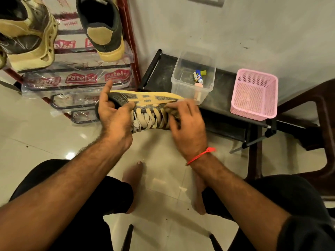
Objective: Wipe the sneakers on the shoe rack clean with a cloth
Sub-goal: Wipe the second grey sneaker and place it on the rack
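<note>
Sneaker [145, 104]: grey and yellow, on its side, held in the air before the shoe rack [79, 78]. Left hand [113, 113] grips the heel end. Right hand [186, 122] curls over the toe end; no cloth can be made out there. Two sneakers [27, 33] rest on the rack.

Warm, yellowish indoor light, moderately bright. Small white glare spots sit on the glossy floor tiles [70, 155] at the left, and the plastic wrap [79, 79] on the rack glints. Soft shadows fall under the black bench [223, 78]. The right hand [188, 124] is motion-blurred at its fingers. Wide-angle bending curves the frame edges.
</note>
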